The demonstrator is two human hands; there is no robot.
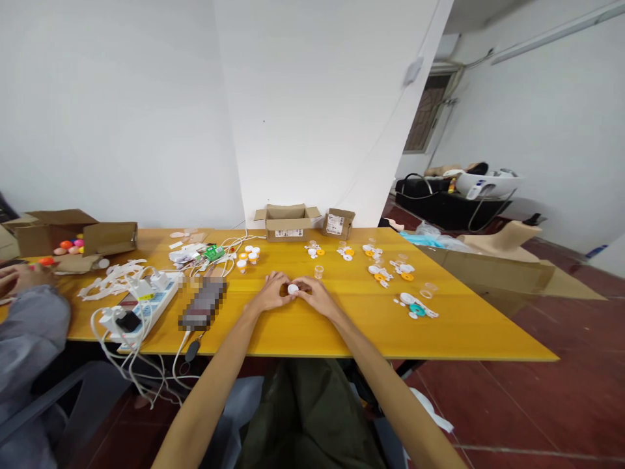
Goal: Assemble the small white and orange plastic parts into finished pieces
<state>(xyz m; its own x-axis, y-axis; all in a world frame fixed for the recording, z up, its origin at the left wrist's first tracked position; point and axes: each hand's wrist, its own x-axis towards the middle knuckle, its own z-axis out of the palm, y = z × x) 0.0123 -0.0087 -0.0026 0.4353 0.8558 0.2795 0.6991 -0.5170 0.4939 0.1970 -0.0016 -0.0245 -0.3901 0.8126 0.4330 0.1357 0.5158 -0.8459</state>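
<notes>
Between my two hands is a small round white plastic piece (293, 289), held just above the table near its front. My left hand (270, 292) is closed, with thumb and fingertips at the piece's left side. From the right, my right hand (315, 295) pinches the same piece. A clear plastic cup (319, 272) stands just beyond my right hand. Several assembled white-and-orange pieces (249, 256) sit together past my left hand. To the right lie small groups of loose parts, among them an orange ring (379, 278) and a teal ring (417, 309).
Two cardboard boxes (286, 228) stand at the back against the wall. On the left are a phone (202, 305), a power strip (163, 299) with tangled white cables, and a carton of coloured balls (36, 238). A co-worker's sleeve (36, 326) is at the far left.
</notes>
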